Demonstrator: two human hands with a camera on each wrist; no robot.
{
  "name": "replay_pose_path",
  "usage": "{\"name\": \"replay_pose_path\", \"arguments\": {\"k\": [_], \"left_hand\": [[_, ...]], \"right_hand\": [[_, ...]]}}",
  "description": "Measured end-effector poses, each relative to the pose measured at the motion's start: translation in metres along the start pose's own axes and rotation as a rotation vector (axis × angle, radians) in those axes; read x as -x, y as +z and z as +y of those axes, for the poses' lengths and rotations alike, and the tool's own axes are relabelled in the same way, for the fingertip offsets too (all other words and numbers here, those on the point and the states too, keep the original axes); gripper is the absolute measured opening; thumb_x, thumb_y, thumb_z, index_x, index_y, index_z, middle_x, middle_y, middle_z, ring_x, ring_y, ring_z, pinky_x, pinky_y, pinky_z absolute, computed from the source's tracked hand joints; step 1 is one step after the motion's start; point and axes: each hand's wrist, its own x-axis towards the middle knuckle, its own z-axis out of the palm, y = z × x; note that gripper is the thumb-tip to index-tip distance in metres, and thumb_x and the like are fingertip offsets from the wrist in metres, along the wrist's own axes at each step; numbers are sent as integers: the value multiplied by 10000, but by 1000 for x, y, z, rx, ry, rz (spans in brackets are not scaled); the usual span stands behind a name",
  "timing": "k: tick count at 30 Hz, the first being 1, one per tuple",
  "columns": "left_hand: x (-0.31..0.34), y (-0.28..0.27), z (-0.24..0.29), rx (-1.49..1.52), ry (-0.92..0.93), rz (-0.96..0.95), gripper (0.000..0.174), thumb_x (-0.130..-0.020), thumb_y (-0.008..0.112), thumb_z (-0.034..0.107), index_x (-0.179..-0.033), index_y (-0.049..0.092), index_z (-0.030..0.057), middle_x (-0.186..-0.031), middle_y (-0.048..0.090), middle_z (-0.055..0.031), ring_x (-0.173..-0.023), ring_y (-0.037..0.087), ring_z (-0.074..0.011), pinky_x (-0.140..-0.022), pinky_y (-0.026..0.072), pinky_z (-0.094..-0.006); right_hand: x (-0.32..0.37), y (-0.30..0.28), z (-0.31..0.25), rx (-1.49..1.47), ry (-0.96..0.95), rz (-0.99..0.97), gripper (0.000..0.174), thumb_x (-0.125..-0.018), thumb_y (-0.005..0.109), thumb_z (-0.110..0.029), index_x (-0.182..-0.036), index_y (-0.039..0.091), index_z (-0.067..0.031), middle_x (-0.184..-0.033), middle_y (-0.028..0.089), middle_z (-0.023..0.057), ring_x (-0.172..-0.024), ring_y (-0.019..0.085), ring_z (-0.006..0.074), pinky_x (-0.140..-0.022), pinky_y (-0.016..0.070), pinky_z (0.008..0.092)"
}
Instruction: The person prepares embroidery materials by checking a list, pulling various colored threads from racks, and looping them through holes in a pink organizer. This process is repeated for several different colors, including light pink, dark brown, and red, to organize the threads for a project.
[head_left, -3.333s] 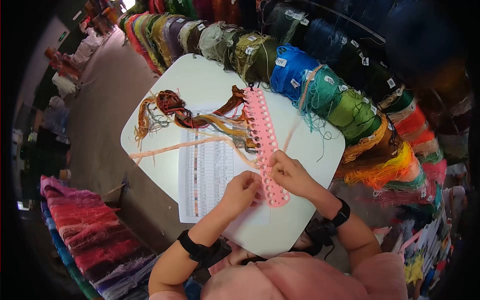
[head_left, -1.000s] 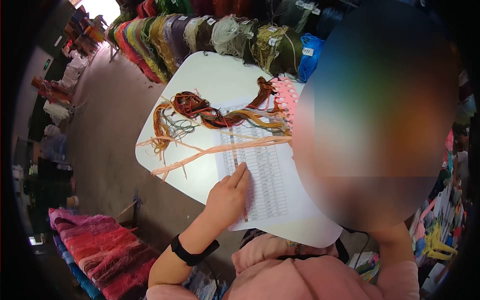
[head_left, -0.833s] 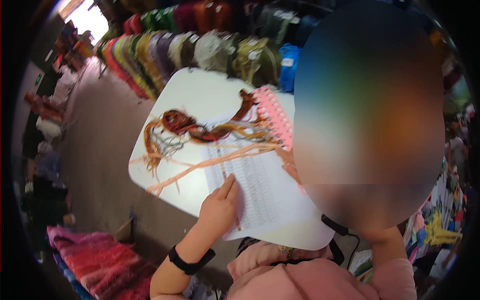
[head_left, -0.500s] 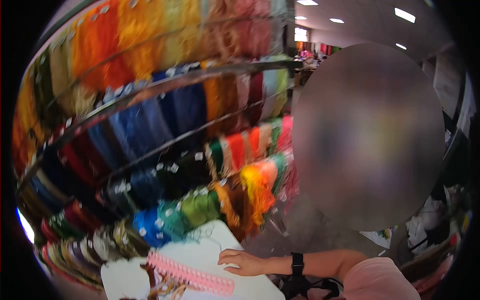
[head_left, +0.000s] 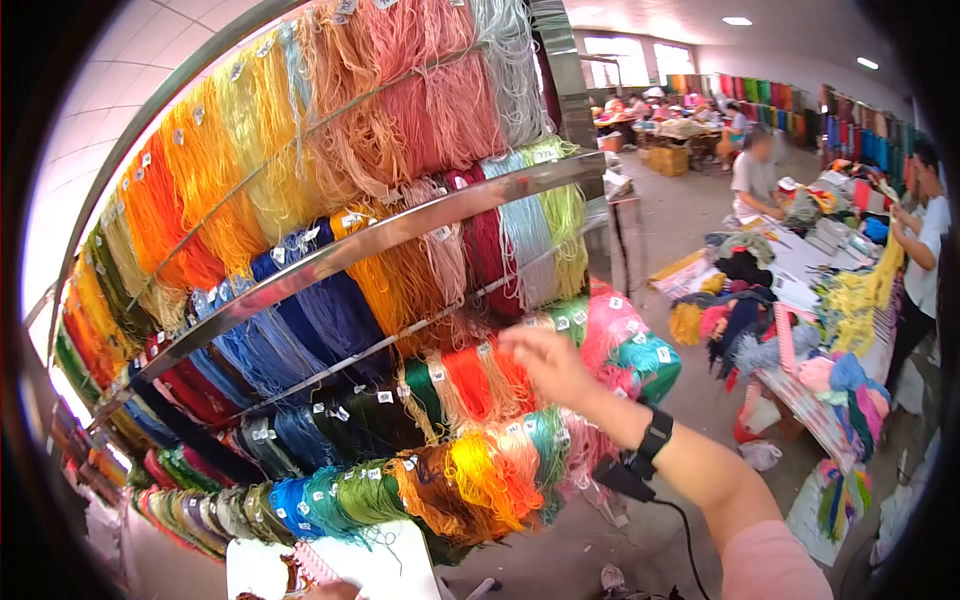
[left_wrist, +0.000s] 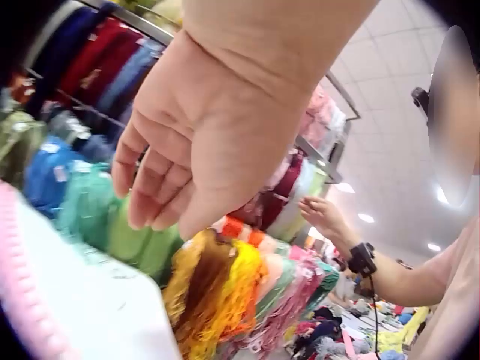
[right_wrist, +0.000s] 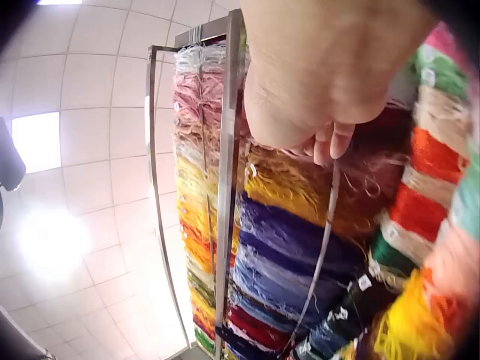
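My right hand (head_left: 552, 368) is raised in front of a rack of thread skeins, its fingers loosely bent with nothing held. It overlaps the row with the red-orange skeins (head_left: 470, 383) in the head view. From the right wrist, the same hand (right_wrist: 322, 82) has a brown skein (right_wrist: 304, 187) behind its fingertips. My left hand (left_wrist: 210, 135) hangs with relaxed fingers above the white table (left_wrist: 105, 300); only a bit of it shows at the bottom of the head view. On that table lies a pink strip with holes (head_left: 316, 563), with brown threads (head_left: 290, 575) beside it.
A metal bar (head_left: 400, 235) runs across the rack between rows of tagged skeins. To the right stands a table heaped with coloured yarn (head_left: 745, 265), with a person (head_left: 757, 180) behind it and another person (head_left: 925, 235) beside it. A black cable (head_left: 690, 540) trails from my right wrist.
My head has turned from the table up and right to the rack. The right hand has risen from over the table to the skeins. The left hand has left the printed chart.
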Motion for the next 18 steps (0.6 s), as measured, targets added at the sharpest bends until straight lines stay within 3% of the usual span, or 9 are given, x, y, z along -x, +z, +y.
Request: {"name": "replay_pose_path", "arguments": {"k": [1, 2, 3, 5, 6, 8, 11, 12, 18], "left_hand": [[-26, -10, 18, -39, 252, 204, 254, -791, 514, 113, -1005, 542, -20, -855, 589, -184, -793, 561, -320, -696, 451, -378], [-50, -40, 59, -118, 257, 84, 249, -708, 568, 98, -928, 554, -18, -983, 570, -165, -850, 566, -315, -709, 476, -374], [-76, -43, 74, -98, 445, 337, 191, -702, 591, 113, -855, 576, -1, -900, 595, -126, -812, 575, -287, -690, 475, -359], [-118, -68, 122, -134, 567, 523, 197, -702, 566, 80, -883, 570, 2, -942, 580, -128, -836, 568, -287, -721, 463, -349], [-139, -79, 139, -186, 621, 595, 253, -675, 523, 72, -919, 549, 10, -993, 556, -108, -904, 546, -243, -752, 436, -325], [-168, -102, 168, -242, 624, 626, 308, -653, 530, 43, -954, 540, -25, -1038, 527, -133, -945, 522, -275, -804, 419, -340], [-210, -126, 193, -293, 616, 798, 372, -630, 491, -4, -999, 497, -56, -1056, 502, -154, -982, 499, -288, -841, 400, -341], [-223, -133, 197, -291, 611, 835, 366, -632, 490, -7, -994, 498, -58, -1050, 503, -156, -975, 502, -290, -839, 403, -341], [-278, -162, 187, -214, 702, 1018, 273, -631, 507, 1, -901, 541, -35, -969, 532, -135, -894, 535, -288, -780, 436, -336]], "right_hand": [[-23, -4, 8, -112, 40, 54, 237, -789, 468, 1, -1013, 548, -6, -891, 602, 104, -849, 576, 165, -759, 449, 279], [-45, -7, 13, -115, -20, 85, 246, -785, 465, 8, -1022, 532, 4, -906, 591, 118, -864, 581, 184, -763, 449, 286], [-67, -5, 16, -93, -119, 111, 271, -770, 458, 16, -1037, 505, 24, -944, 572, 142, -887, 577, 225, -774, 450, 303], [-97, 0, 7, 26, -160, 127, 331, -783, 460, 2, -1112, 454, 32, -1070, 519, 147, -990, 521, 229, -860, 401, 295], [-107, 5, 5, 143, -202, 164, 351, -764, 463, 1, -1112, 445, 37, -1079, 501, 169, -1012, 497, 271, -882, 385, 312], [-119, 15, 7, 255, -292, 189, 412, -722, 464, 0, -1126, 404, 55, -1103, 448, 220, -1078, 412, 358, -940, 332, 357], [-114, 24, 17, 251, -249, 176, 446, -720, 458, 4, -1152, 367, 68, -1135, 412, 239, -1099, 391, 359, -954, 317, 359], [-111, 23, 20, 250, -209, 86, 494, -721, 468, -4, -1187, 327, 78, -1177, 379, 252, -1128, 365, 370, -964, 306, 364], [-105, 40, 36, 378, -345, 129, 542, -696, 496, -8, -1204, 322, 63, -1189, 377, 252, -1133, 363, 363, -949, 319, 385]]}}
